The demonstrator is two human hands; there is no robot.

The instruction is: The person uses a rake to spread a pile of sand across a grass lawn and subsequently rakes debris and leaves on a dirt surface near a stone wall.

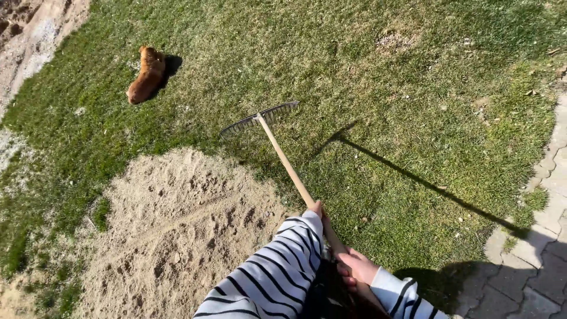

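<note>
Left hand (317, 210) forward, right hand (354, 267) rear, both clamped on rake (287, 160) | tines on grass beyond sand pile (177, 230) | best: short, light pulls, clear of dog (146, 75)

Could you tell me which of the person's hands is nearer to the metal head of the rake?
Left. The left hand grips the wooden handle farther up, toward the rake head lying on the grass. The right hand holds the handle lower down, closer to the body.
</note>
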